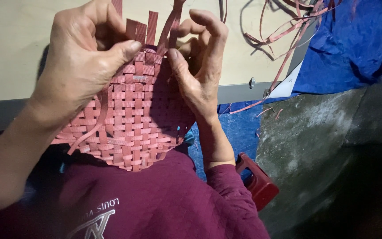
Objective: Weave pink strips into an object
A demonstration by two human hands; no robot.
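Note:
A partly woven basket (133,119) of flat pink plastic strips rests against my chest, its open rim pointing away toward the table. Loose strip ends (151,26) stick up from that rim. My left hand (82,62) grips the basket's left side, thumb pressed on the weave near the rim. My right hand (200,66) holds the right side, thumb on the weave and fingers curled over the upright strips.
A pale table top (18,40) with a grey edge lies ahead. Loose pink strips (284,31) trail over its right corner. A blue tarp (350,48) covers the right side above a grey concrete floor (315,141). A red stool corner (257,181) shows by my sleeve.

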